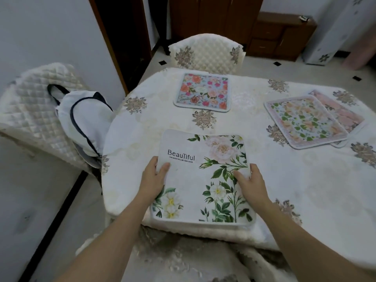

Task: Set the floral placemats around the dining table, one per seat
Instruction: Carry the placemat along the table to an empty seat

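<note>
A white placemat (201,176) printed with pale flowers, green leaves and the word "Beautiful" lies at the near edge of the table (305,190). My left hand (155,176) grips its left edge, thumb on top. My right hand (251,184) grips its right edge the same way. At the far side, in front of a chair, lies a blue placemat (202,92) with red and orange roses. On the right rests a light placemat (305,121) with peach flowers, overlapping a pink placemat (343,112) beneath it.
A quilted cream chair (207,51) stands at the far side. Another covered chair (34,104) at the left carries a white bag (85,119) with dark straps. A chair seat cover (183,257) is below my arms. A brown cabinet (280,35) stands at the back.
</note>
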Demonstrator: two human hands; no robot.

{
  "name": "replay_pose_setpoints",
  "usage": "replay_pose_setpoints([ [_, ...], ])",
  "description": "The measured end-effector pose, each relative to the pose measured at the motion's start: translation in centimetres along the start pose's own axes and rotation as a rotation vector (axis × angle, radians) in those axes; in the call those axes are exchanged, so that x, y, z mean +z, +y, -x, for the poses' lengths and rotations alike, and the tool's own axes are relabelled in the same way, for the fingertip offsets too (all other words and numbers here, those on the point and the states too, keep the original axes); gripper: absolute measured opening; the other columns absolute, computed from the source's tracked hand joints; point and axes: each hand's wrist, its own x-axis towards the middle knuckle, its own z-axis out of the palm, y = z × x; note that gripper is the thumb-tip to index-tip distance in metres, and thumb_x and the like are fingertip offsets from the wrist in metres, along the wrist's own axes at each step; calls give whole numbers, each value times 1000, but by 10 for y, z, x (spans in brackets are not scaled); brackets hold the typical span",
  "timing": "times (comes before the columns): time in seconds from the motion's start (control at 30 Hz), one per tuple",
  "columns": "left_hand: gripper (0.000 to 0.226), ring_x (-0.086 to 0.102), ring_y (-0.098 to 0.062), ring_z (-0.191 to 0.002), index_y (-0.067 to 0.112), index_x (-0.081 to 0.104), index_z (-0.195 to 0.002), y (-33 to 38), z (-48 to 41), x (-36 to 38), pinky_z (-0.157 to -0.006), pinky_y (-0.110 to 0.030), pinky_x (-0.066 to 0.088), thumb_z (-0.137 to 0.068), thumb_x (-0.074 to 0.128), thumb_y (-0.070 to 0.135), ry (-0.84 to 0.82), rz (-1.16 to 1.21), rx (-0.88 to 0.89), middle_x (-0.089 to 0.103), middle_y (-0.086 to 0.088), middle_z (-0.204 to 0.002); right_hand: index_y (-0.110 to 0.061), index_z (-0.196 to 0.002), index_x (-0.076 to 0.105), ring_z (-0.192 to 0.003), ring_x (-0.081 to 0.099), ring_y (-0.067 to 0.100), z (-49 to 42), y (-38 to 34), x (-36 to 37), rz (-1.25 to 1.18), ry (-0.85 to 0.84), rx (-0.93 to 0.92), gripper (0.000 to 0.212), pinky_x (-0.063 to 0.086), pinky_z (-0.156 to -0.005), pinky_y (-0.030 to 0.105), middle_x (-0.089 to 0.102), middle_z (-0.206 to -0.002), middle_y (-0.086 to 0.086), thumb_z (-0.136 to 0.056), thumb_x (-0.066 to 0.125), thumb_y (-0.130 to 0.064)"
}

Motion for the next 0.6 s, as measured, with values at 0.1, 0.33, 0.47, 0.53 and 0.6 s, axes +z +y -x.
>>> replay_pose_setpoints([
  [0.1,14,65,-1,-81,14,58,-105,-17,-26,-16,-63,-13,50,-98,57,26,-40,-31,-8,69,5,-98,-18,-118,50,-97,63,16,-5,-2,31,16,13,21,31,52,-84,40,64,-108,-5,-93,62,-32],
  [0.33,14,61,-3,-82,17,56,-105,-54,-57,-16,-65,-25,43,-98,57,29,-143,-132,-38,66,7,-95,-17,-115,48,-81,59,15,-10,22,66,97,56,145,28,44,-61,28,63,-99,-2,-95,58,-33],
  [0.47,12,60,-9,-81,20,55,-105,-65,-68,-18,-66,-28,43,-98,57,29,-161,-165,-65,64,8,-93,-17,-110,47,-71,55,11,-13,28,80,105,79,195,22,38,-56,25,59,-86,-3,-95,58,-30],
  [0.53,15,62,-17,-84,19,55,-106,-72,-71,-19,-68,-33,45,-98,56,32,-165,-215,-77,66,3,-95,-14,-107,47,-66,52,10,-14,31,85,129,83,214,22,37,-53,24,56,-80,-3,-95,58,-29],
  [0.6,22,62,-25,-85,15,55,-108,-76,-74,-20,-70,-36,47,-97,56,34,-178,-294,-103,66,-4,-96,-13,-105,47,-67,55,10,-16,32,86,170,76,236,23,39,-52,25,58,-81,-2,-95,58,-30],
])
